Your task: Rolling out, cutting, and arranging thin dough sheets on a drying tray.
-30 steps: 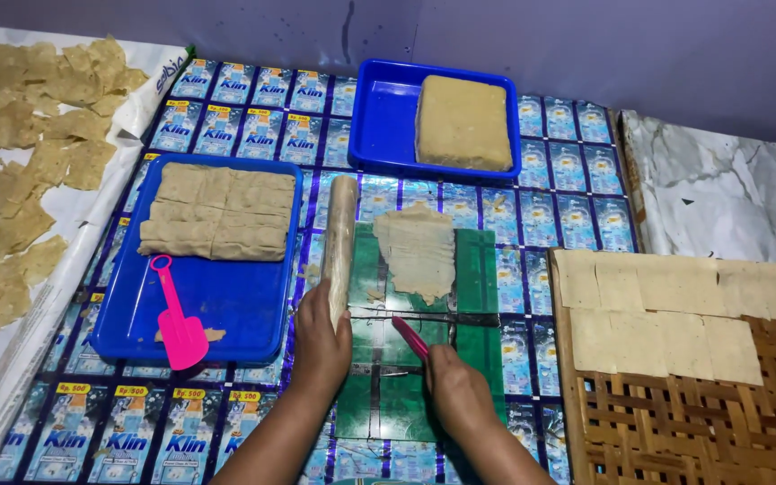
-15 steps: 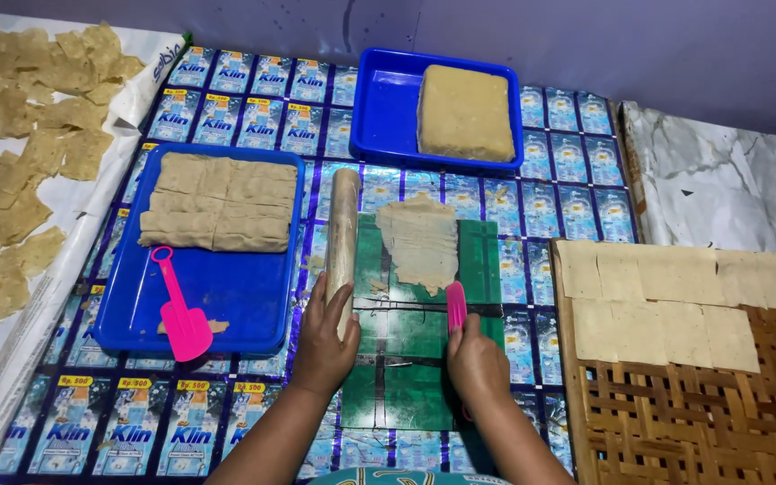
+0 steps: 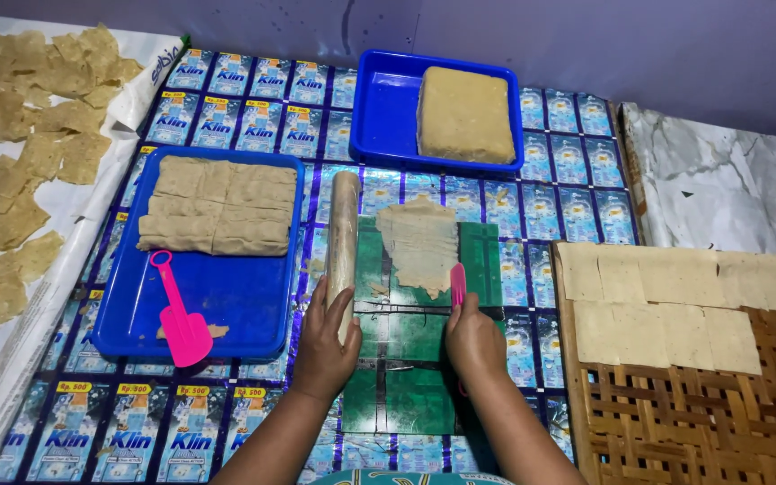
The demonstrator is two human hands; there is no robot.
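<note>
Blue printed sheeting (image 3: 253, 117) covered the work surface, with a green board (image 3: 406, 359) laid at its middle. On that board lay a thin, ragged-edged sheet of dough (image 3: 419, 244). The right hand (image 3: 475, 339) was closed around a pink scraper (image 3: 458, 286), held upright with its blade touching the dough's lower right edge. The left hand (image 3: 323, 346) was wrapped around the near end of a rolling pin (image 3: 343, 242), which lay lengthwise just left of the dough. To the left stood a blue tray (image 3: 226, 314) carrying folded dough slabs (image 3: 217, 207) and a pink toy spade (image 3: 177, 314). Behind the board, a second blue tray (image 3: 388, 117) held a thick dough block (image 3: 465, 115). At right, cut dough squares (image 3: 666, 296) rested on a woven rack (image 3: 675, 422). Dried pieces (image 3: 29, 135) were spread at far left on white paper.
</note>
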